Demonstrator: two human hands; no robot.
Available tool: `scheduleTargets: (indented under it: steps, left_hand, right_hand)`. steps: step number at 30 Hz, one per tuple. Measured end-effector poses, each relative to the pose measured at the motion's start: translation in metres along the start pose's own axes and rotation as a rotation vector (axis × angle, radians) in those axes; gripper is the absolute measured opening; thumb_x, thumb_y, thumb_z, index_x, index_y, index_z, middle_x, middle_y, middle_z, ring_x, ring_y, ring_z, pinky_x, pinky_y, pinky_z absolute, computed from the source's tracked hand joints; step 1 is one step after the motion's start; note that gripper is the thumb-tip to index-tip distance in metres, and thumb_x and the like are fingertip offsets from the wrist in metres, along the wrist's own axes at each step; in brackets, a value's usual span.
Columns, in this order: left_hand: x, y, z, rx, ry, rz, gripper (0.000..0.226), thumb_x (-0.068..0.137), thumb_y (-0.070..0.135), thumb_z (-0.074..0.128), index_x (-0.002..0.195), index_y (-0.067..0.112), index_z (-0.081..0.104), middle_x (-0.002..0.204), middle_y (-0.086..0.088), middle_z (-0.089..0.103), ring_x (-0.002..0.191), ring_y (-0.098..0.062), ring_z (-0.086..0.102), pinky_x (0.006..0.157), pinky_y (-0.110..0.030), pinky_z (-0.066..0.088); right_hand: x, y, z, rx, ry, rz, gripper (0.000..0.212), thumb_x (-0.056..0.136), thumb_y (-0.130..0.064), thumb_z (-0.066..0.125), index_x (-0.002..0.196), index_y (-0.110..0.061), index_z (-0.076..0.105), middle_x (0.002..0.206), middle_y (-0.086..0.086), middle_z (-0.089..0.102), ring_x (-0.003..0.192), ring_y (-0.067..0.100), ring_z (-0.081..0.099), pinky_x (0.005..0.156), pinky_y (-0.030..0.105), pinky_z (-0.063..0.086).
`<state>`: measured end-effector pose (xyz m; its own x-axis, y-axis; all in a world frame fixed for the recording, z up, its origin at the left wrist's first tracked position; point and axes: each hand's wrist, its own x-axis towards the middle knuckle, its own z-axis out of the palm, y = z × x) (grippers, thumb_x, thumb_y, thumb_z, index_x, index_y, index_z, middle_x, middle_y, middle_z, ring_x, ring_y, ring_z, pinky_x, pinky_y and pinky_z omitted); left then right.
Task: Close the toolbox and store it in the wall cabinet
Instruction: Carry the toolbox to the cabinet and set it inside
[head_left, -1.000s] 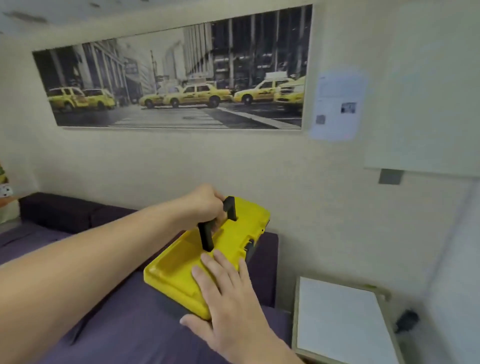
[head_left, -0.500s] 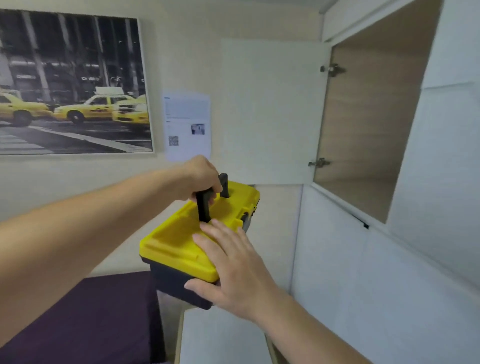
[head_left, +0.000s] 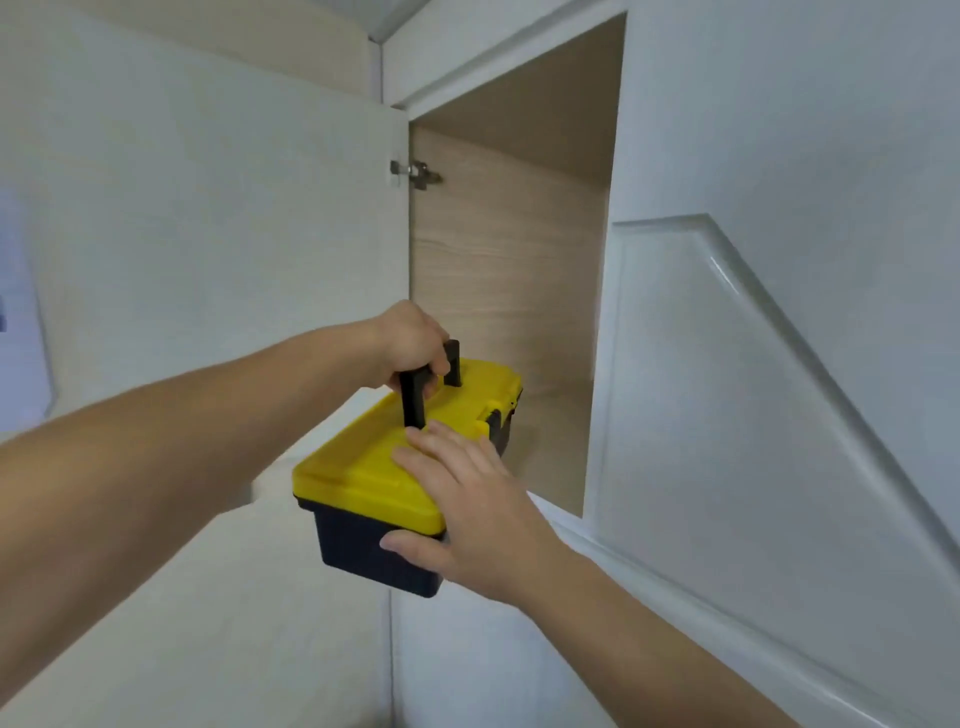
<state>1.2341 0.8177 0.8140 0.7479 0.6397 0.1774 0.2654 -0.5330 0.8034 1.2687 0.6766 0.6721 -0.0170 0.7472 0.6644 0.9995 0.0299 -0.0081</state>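
Note:
The toolbox (head_left: 363, 483), yellow lid shut over a black body, hangs in the air at the mouth of the open wall cabinet (head_left: 498, 270). My left hand (head_left: 413, 340) is wrapped around its black top handle. My right hand (head_left: 467, 506) presses on the near right corner, fingers spread over the lid and thumb under the lid's rim against the black body. The box's far end with its black latch reaches over the cabinet's lower edge. The cabinet's inside is bare light wood.
The cabinet door (head_left: 208, 218) stands swung open on the left, held by a metal hinge (head_left: 413, 174). A white panelled front (head_left: 779, 364) borders the opening on the right. A white wall surface lies below the opening.
My view has swung right from the taxi picture and sofa to the cabinet. Both hands have carried the toolbox up and forward to the cabinet opening, with the same grips.

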Motion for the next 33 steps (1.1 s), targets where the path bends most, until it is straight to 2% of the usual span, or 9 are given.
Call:
scheduleTargets:
  steps: [4, 9, 14, 17, 18, 21, 25, 29, 33]
  left_hand:
    - [0.1, 0.005, 0.016, 0.042, -0.102, 0.093, 0.027, 0.077, -0.007, 0.061, 0.1, 0.007, 0.065, 0.064, -0.02, 0.062, 0.04, -0.022, 0.056, 0.039, -0.021, 0.046]
    - [0.208, 0.008, 0.053, 0.0, -0.195, 0.162, 0.031, 0.079, -0.006, 0.06, 0.109, -0.009, 0.064, 0.076, -0.026, 0.063, 0.051, -0.029, 0.056, 0.038, -0.026, 0.042]
    - [0.287, 0.007, 0.097, 0.053, -0.284, 0.204, 0.029, 0.079, 0.001, 0.062, 0.107, -0.006, 0.067, 0.077, -0.024, 0.067, 0.057, -0.028, 0.059, 0.046, -0.031, 0.048]
    - [0.326, 0.006, 0.124, 0.13, -0.321, 0.235, 0.034, 0.08, 0.008, 0.062, 0.113, -0.001, 0.066, 0.108, -0.022, 0.07, 0.08, -0.025, 0.059, 0.074, -0.039, 0.053]
    - [0.337, 0.007, 0.133, 0.126, -0.346, 0.246, 0.032, 0.081, 0.006, 0.063, 0.111, -0.003, 0.067, 0.11, -0.023, 0.07, 0.081, -0.026, 0.06, 0.075, -0.04, 0.052]
    - [0.359, 0.007, 0.159, 0.114, -0.411, 0.268, 0.02, 0.081, 0.004, 0.063, 0.097, -0.007, 0.068, 0.098, -0.026, 0.071, 0.076, -0.029, 0.061, 0.062, -0.038, 0.048]
    - [0.387, 0.005, 0.193, -0.021, -0.461, 0.231, 0.029, 0.081, -0.003, 0.061, 0.11, -0.006, 0.064, 0.099, -0.031, 0.068, 0.075, -0.034, 0.06, 0.066, -0.042, 0.051]
    - [0.406, 0.004, 0.213, -0.033, -0.494, 0.268, 0.027, 0.082, -0.005, 0.058, 0.108, -0.009, 0.063, 0.081, -0.029, 0.065, 0.067, -0.033, 0.058, 0.061, -0.038, 0.046]
    - [0.418, -0.004, 0.216, -0.007, -0.462, 0.325, 0.012, 0.085, 0.0, 0.057, 0.076, 0.006, 0.062, 0.077, -0.015, 0.064, 0.064, -0.025, 0.057, 0.063, -0.034, 0.049]
  right_hand:
    - [0.043, 0.066, 0.025, -0.047, -0.015, 0.124, 0.071, 0.086, -0.055, 0.058, 0.143, -0.018, 0.038, 0.154, 0.001, 0.033, 0.145, 0.018, 0.015, 0.115, 0.052, 0.02]
    - [0.081, 0.146, 0.043, -0.137, -0.067, 0.294, 0.074, 0.087, -0.057, 0.054, 0.146, -0.023, 0.026, 0.156, -0.004, 0.024, 0.144, 0.013, 0.009, 0.117, 0.04, 0.014]
    - [0.097, 0.212, 0.064, -0.287, -0.206, 0.399, 0.074, 0.09, -0.055, 0.048, 0.149, -0.023, 0.017, 0.159, -0.003, 0.015, 0.145, 0.015, 0.002, 0.119, 0.041, 0.012]
    - [0.106, 0.242, 0.075, -0.341, -0.277, 0.486, 0.072, 0.093, -0.052, 0.045, 0.15, -0.024, 0.012, 0.161, -0.005, 0.007, 0.146, 0.016, -0.007, 0.118, 0.04, 0.008]
    - [0.108, 0.251, 0.077, -0.356, -0.303, 0.517, 0.072, 0.094, -0.051, 0.045, 0.151, -0.023, 0.01, 0.161, -0.004, 0.005, 0.146, 0.017, -0.008, 0.118, 0.04, 0.007]
    - [0.108, 0.273, 0.082, -0.404, -0.378, 0.618, 0.074, 0.095, -0.048, 0.044, 0.152, -0.021, 0.005, 0.162, -0.002, 0.001, 0.146, 0.021, -0.008, 0.119, 0.041, 0.006]
    - [0.106, 0.294, 0.092, -0.477, -0.406, 0.763, 0.072, 0.097, -0.047, 0.041, 0.152, -0.022, 0.003, 0.162, -0.002, -0.001, 0.147, 0.022, -0.007, 0.118, 0.042, 0.001]
    - [0.108, 0.308, 0.099, -0.421, -0.36, 0.859, 0.068, 0.098, -0.042, 0.043, 0.152, -0.024, 0.005, 0.162, -0.005, -0.003, 0.146, 0.022, -0.009, 0.119, 0.043, -0.001]
    - [0.111, 0.314, 0.102, -0.375, -0.323, 0.901, 0.067, 0.098, -0.039, 0.045, 0.152, -0.023, 0.009, 0.162, -0.005, -0.002, 0.146, 0.022, -0.009, 0.119, 0.043, 0.003]
